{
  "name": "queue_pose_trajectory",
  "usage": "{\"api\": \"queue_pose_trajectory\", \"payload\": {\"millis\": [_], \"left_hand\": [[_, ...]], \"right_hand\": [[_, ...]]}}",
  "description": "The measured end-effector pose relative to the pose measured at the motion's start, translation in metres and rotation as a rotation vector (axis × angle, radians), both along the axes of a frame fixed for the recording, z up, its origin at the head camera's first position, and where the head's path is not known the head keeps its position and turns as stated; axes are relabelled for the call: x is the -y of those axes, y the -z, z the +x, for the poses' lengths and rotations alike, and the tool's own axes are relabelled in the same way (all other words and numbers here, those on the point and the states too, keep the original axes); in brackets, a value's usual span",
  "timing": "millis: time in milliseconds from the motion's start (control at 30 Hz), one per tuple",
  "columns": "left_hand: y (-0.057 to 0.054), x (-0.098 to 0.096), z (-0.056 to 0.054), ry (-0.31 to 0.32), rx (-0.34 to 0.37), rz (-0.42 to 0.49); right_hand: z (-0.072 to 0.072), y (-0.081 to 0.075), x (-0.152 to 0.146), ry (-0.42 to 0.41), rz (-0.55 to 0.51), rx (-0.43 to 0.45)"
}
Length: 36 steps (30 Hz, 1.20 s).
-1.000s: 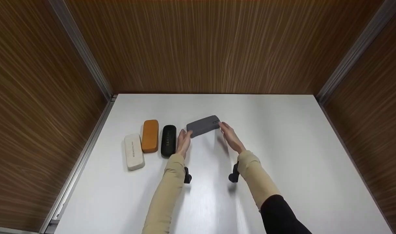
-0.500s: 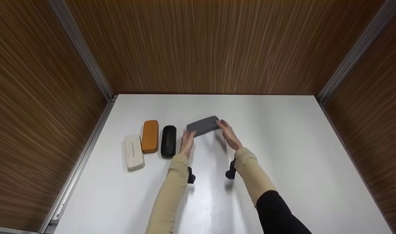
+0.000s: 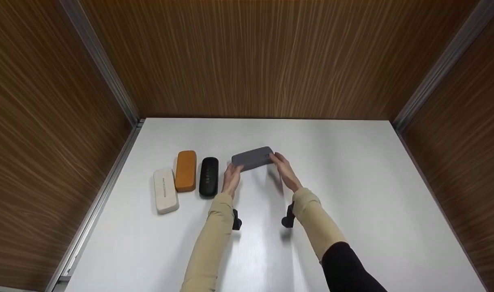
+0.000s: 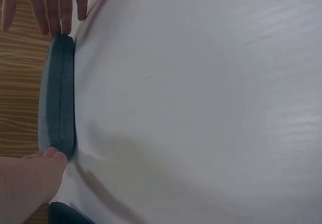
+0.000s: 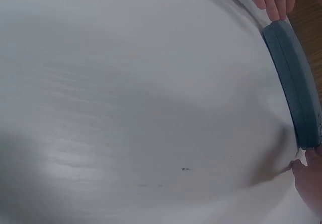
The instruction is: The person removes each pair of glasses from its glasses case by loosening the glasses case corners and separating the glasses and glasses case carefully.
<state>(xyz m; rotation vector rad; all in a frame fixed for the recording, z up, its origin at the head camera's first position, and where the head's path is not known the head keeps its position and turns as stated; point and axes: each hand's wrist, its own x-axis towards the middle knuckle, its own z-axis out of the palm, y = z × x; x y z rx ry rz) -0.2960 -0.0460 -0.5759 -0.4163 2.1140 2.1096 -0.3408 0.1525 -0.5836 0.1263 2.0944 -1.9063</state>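
Note:
A grey glasses case [image 3: 252, 158], blue-green in the wrist views, lies slanted on the white table between both hands. My left hand [image 3: 232, 177] is at its left end, with straight fingers on the end face and the thumb near the front corner. Opposite it, my right hand [image 3: 286, 171] touches the right end with extended fingers, and a small dark mark shows on the lid there. The left wrist view has the case [image 4: 60, 93] side-on, its seam line closed, with the right hand's fingertips meeting its far end. A black glasses case [image 3: 209, 177] stands just left of my left hand.
An orange glasses case [image 3: 185, 170] and a cream one [image 3: 166, 190] with lettering lie further left, nearly touching. Wood-grain panels [image 3: 263, 61] with metal edge strips enclose the table [image 3: 352, 182] at the back and sides. Black wrist cameras [image 3: 288, 219] hang inside the forearms.
My left hand has shifted right onto the case's left end, and my right hand has closed in slightly on the other end. The case stays nearly in place; the whole view shifts slightly.

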Motion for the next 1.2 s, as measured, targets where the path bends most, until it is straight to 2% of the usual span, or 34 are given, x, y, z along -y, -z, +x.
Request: {"api": "queue_pose_trajectory", "payload": {"millis": [200, 367, 467, 767, 1067, 1167, 1200], "left_hand": [[0.003, 0.002, 0.003, -0.006, -0.011, 0.02], [0.006, 0.001, 0.007, -0.034, -0.026, 0.042], [0.009, 0.0, 0.01, -0.033, -0.018, 0.051], [0.015, 0.004, 0.021, -0.039, -0.06, 0.047], [0.022, 0.004, 0.032, -0.027, -0.073, 0.057], [0.023, 0.003, 0.036, -0.023, -0.083, 0.048], [0.018, 0.003, 0.039, -0.018, -0.086, 0.05]], "right_hand": [[0.01, -0.004, -0.002, 0.032, -0.011, -0.018], [0.029, -0.022, -0.003, 0.054, 0.001, -0.036], [0.04, -0.026, -0.006, 0.074, 0.028, -0.055], [0.04, 0.011, -0.011, 0.156, -0.101, -0.093], [0.054, 0.018, -0.015, 0.195, -0.079, -0.117], [0.06, 0.018, -0.018, 0.195, -0.09, -0.126], [0.063, 0.015, -0.019, 0.188, -0.1, -0.13]]}}
